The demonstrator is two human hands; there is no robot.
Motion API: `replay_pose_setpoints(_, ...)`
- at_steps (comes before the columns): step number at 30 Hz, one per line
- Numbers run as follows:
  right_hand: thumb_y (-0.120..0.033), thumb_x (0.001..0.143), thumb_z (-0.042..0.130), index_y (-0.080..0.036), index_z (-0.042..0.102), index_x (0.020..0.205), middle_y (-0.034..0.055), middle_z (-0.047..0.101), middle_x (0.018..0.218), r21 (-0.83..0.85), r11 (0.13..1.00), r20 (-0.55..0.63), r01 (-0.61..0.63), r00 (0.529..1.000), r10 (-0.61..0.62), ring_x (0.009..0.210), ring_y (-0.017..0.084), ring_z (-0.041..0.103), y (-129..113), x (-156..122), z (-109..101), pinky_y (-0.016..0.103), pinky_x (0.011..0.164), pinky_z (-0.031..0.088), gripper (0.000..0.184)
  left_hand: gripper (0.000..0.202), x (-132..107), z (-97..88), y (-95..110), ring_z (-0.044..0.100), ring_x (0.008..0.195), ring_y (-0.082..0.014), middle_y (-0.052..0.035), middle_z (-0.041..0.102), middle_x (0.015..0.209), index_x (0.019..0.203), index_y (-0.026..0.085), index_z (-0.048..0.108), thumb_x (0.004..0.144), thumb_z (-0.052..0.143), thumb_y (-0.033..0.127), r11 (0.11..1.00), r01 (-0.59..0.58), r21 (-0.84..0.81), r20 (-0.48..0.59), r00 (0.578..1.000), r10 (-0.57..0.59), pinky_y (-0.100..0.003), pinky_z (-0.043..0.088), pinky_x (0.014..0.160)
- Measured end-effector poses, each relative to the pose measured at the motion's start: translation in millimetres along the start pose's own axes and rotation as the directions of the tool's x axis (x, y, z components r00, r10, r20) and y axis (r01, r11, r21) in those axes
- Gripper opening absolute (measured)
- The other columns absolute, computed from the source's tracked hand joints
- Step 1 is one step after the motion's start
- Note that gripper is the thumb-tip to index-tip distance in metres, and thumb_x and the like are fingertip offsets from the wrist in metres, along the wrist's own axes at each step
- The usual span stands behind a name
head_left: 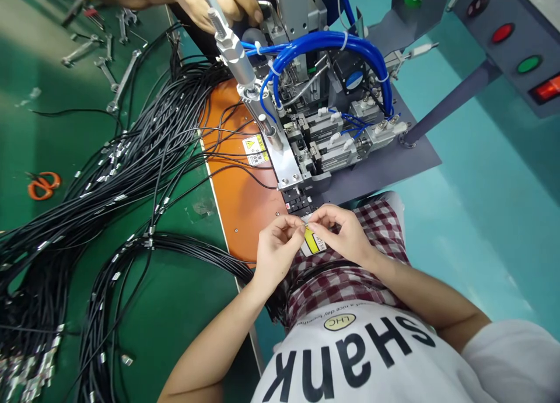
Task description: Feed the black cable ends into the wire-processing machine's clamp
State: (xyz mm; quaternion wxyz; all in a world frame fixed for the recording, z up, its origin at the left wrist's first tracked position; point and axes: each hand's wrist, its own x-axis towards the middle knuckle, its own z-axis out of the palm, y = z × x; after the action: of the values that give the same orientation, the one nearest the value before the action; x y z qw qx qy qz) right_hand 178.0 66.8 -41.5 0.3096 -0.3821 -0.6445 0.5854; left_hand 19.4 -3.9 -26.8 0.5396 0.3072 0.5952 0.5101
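Observation:
My left hand (279, 245) and my right hand (345, 235) meet fingertip to fingertip above my lap, at the machine's near edge. Both are closed in a pinch, and whatever lies between the fingers is too small to make out. Just under the fingertips shows a white and yellow label (312, 243). Right beyond them sits a small black fixture block (298, 204) at the front of the machine (332, 140), which carries metal cylinders and blue air tubes (324, 40). Several thin black cables (238, 167) cross the orange plate (245, 216) to the machine's left side.
Bundles of black cables (144, 140) with silver connectors cover much of the green table (175, 344). Orange-handled scissors (44, 186) and several wrenches (126, 79) lie on it. Another person's hand (214, 6) is behind the machine. A control panel (516, 41) with buttons stands at right.

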Motion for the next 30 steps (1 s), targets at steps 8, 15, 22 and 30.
replay_pose_setpoints(8, -0.029, 0.087, 0.068, -0.018, 0.068, 0.086, 0.0015, 0.069, 0.081, 0.123, 0.987, 0.019, -0.104, 0.995, 0.102, 0.067, 0.012, 0.060, 3, 1, 5, 0.026, 0.064, 0.048, 0.011, 0.024, 1, -2.3, -1, 0.040, 0.055, -0.0051, 0.0013, 0.056, 0.074, 0.086, 0.016, 0.063, 0.086, 0.071, 0.038, 0.999, 0.040, 0.033, 0.011, 0.999, -0.040, -0.019, 0.036, 0.052)
replay_pose_setpoints(15, -0.031, 0.086, 0.071, -0.017, 0.068, 0.088, 0.0020, 0.069, 0.081, 0.191, 0.968, 0.037, -0.160, 0.987, 0.156, 0.066, 0.012, 0.060, 8, 0, 7, 0.026, 0.063, 0.048, 0.014, 0.024, 2, -3.0, -5, 0.041, 0.057, -0.0052, 0.0008, 0.057, 0.076, 0.087, 0.016, 0.064, 0.086, 0.071, 0.038, 0.999, 0.041, 0.006, 0.007, 0.999, -0.042, -0.019, 0.037, 0.054)
replay_pose_setpoints(22, -0.030, 0.085, 0.071, -0.017, 0.068, 0.086, 0.0012, 0.068, 0.077, 0.191, 0.969, 0.020, -0.159, 0.987, 0.158, 0.064, 0.012, 0.059, 7, 1, 8, 0.025, 0.062, 0.047, 0.013, 0.022, 2, -1.8, -5, 0.043, 0.059, -0.0056, 0.0004, 0.057, 0.078, 0.088, 0.015, 0.064, 0.087, 0.071, 0.036, 0.999, 0.042, -0.003, 0.002, 0.999, -0.042, -0.019, 0.040, 0.057)
replay_pose_setpoints(30, -0.029, 0.088, 0.069, -0.018, 0.067, 0.085, 0.0019, 0.070, 0.079, 0.179, 0.977, -0.019, -0.116, 0.992, 0.121, 0.066, 0.012, 0.061, 7, -4, 11, 0.026, 0.064, 0.049, 0.012, 0.023, 2, -2.1, -6, 0.041, 0.056, -0.0054, 0.0011, 0.056, 0.074, 0.088, 0.016, 0.064, 0.086, 0.072, 0.038, 0.998, 0.047, -0.032, 0.001, 0.999, -0.047, -0.019, 0.037, 0.054)
